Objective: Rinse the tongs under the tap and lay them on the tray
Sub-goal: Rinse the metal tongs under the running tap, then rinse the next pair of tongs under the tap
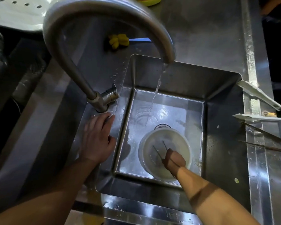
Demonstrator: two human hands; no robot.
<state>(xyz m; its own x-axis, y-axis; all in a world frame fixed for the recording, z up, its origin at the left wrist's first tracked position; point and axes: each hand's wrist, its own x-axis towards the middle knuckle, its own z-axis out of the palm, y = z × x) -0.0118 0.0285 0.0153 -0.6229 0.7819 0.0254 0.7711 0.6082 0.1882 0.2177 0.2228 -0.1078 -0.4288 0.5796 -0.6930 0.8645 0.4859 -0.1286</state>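
One water-filled bowl (175, 138) in the sink (221, 143) holds the tongs (157, 151), right hand's (174, 159) grip pinching them; left hand (97, 138) lies flat

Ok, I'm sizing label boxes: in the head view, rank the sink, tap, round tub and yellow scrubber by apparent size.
Largest to smallest:
1. sink
2. tap (nearest the camera, so inflated)
3. round tub
4. yellow scrubber

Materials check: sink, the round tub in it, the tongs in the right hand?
Sink: stainless steel by the look, brushed, mirror-like glare. Round tub: probably translucent whitish plastic, dull finish. Tongs: thin dark prongs, likely metal; too small to confirm.
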